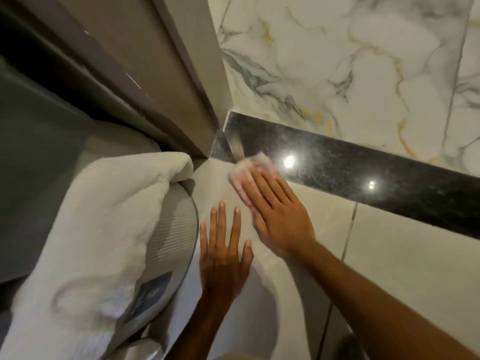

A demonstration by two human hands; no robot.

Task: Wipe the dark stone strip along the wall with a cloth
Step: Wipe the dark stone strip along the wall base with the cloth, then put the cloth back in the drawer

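A polished dark stone strip (363, 172) runs along the wall from the door frame corner toward the lower right, reflecting two lights. My right hand (275, 211) lies flat with its fingers pressing a small white cloth (249, 167) against the strip's left end and the beige tile just below it. The cloth is blurred and partly hidden under my fingers. My left hand (223, 258) rests flat on the beige tile below, fingers spread, holding nothing.
White marble tile with grey and gold veins (337, 61) lies beyond the strip. A grey door frame (187, 81) meets the strip at its left end. A white fluffy towel (98, 229) drapes over a ribbed grey round object (174, 240) at the left.
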